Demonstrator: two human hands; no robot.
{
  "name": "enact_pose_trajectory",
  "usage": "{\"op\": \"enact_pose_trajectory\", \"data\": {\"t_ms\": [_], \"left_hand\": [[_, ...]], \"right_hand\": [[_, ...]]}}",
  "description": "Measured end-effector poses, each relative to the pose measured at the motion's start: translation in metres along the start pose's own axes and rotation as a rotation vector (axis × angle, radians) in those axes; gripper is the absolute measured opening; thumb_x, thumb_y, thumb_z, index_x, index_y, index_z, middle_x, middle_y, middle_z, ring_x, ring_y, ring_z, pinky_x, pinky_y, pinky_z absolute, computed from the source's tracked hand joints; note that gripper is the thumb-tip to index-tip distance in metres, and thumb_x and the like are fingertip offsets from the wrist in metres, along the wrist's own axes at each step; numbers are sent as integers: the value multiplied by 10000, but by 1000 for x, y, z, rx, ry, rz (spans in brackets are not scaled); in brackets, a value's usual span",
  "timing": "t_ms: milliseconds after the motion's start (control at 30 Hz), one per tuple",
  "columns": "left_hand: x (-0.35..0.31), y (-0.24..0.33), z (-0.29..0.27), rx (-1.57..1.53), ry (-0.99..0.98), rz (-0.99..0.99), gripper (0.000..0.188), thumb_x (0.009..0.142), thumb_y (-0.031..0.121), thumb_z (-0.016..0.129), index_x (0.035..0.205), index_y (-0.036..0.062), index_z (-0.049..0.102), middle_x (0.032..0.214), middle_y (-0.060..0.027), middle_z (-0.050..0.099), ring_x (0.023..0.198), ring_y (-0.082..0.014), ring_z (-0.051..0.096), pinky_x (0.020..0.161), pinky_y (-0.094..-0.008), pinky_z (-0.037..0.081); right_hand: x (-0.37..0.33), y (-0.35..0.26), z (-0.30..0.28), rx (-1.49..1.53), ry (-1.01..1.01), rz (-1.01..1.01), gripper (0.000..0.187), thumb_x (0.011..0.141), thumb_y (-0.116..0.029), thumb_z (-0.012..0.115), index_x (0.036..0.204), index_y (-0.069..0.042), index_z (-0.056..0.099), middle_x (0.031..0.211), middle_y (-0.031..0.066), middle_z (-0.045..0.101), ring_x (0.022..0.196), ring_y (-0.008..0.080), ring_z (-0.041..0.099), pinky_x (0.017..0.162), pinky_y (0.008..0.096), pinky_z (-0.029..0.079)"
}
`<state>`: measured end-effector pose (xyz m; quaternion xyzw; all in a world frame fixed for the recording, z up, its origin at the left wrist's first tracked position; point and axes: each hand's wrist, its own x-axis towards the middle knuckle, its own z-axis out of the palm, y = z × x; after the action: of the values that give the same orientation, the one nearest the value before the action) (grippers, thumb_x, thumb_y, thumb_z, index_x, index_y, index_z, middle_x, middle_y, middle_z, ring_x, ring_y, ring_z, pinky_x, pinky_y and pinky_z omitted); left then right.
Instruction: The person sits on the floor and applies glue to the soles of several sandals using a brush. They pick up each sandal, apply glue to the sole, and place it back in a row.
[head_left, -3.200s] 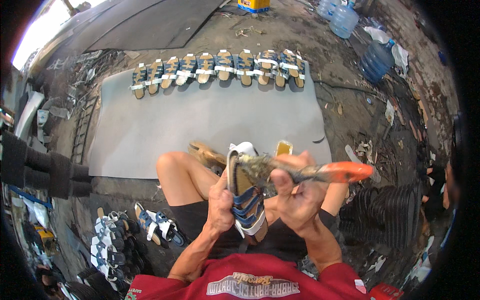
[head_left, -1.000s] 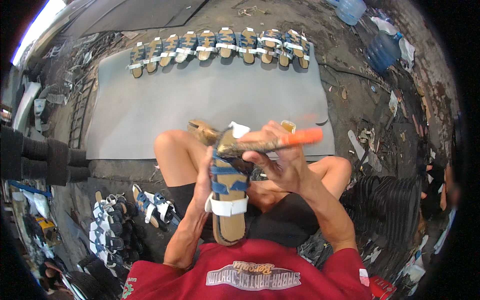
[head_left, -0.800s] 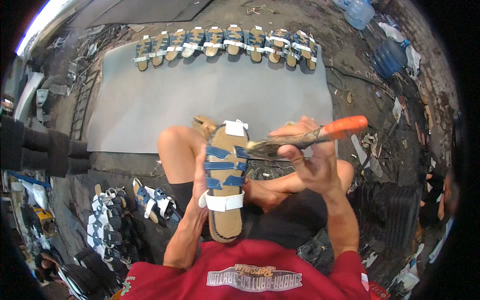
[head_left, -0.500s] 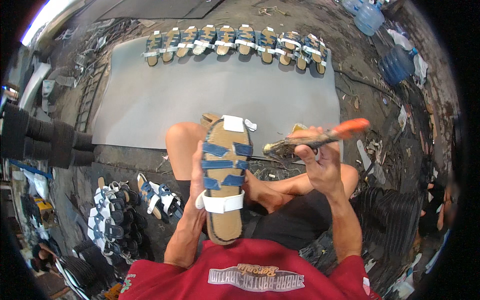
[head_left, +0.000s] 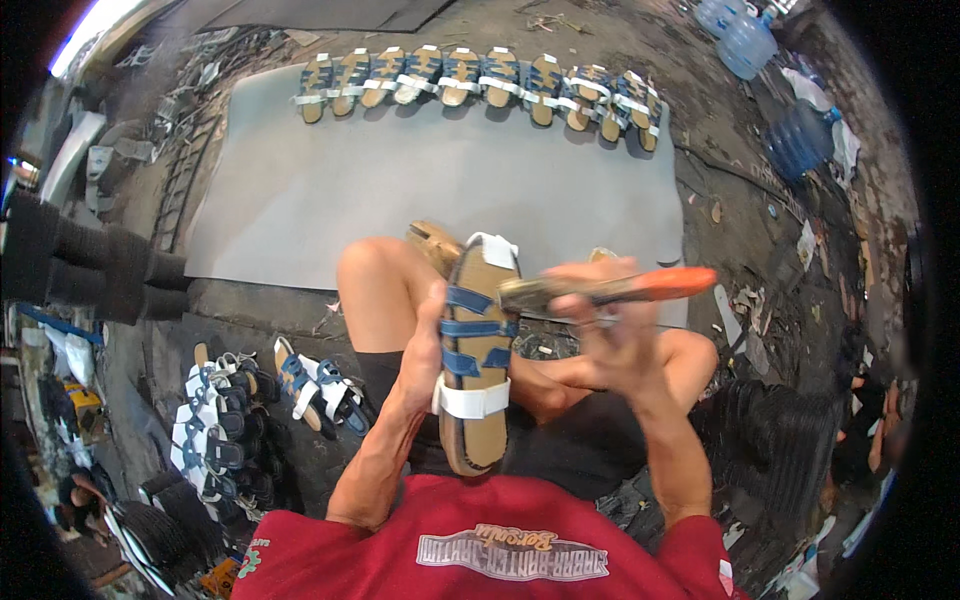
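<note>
A sandal (head_left: 478, 400) with a tan footbed, dark blue straps and white strips at heel and toe stands nearly upright before me. My left hand (head_left: 424, 335) grips its left edge, the fingers mostly hidden behind it. My right hand (head_left: 610, 310) is closed round a grimy, long tool (head_left: 690, 284) with an orange-red end. The tool's dark, flat other end reaches the sandal's upper right edge, by the top blue strap; whether they touch I cannot tell. Motion blurs the right hand and the tool, so the tool's exact kind is unclear.
A row of similar sandals (head_left: 460, 75) lines the far edge of a grey sheet (head_left: 430, 170). More sandals (head_left: 225, 420) and a separate pair (head_left: 320, 385) lie at my left. Dark stacked pieces (head_left: 765, 440) stand right; blue water jugs (head_left: 800, 140) are far right.
The sandal has shifted right and turned slightly, its right edge swinging away. My right hand has brought the tool leftward to the sandal's upper right edge.
</note>
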<state>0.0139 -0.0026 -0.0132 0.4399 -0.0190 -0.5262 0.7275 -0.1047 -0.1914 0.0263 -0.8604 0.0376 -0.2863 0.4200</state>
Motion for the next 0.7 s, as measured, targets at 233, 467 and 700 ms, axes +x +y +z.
{"op": "enact_pose_trajectory", "data": {"t_ms": [233, 467, 700], "left_hand": [[4, 2, -10, -41, 54, -37, 670, 1082, 599, 350, 1305, 20, 603, 1116, -117, 714, 943, -183, 725, 808, -335, 620], [2, -11, -10, -113, 109, 22, 703, 1063, 626, 366, 1338, 19, 590, 1071, -144, 732, 858, -209, 745, 747, -332, 637], [-17, 26, 8, -327, 132, 41, 723, 1044, 649, 396, 1304, 12, 615, 1029, -162, 736, 815, -236, 739, 690, -349, 635]], "right_hand": [[12, 9, 6, -197, -50, -203, 283, 970, -309, 716, 1147, -88, 714, 1041, 36, 729, 749, 193, 581, 803, 367, 401], [18, -1, 4, -11, 48, 106, 210, 962, -289, 732, 1054, -104, 761, 988, 62, 733, 808, 253, 622, 795, 376, 422], [7, 9, -19, 276, -9, 271, 228, 958, -321, 729, 1065, -123, 763, 1040, 25, 747, 897, 240, 652, 855, 405, 423]]}}
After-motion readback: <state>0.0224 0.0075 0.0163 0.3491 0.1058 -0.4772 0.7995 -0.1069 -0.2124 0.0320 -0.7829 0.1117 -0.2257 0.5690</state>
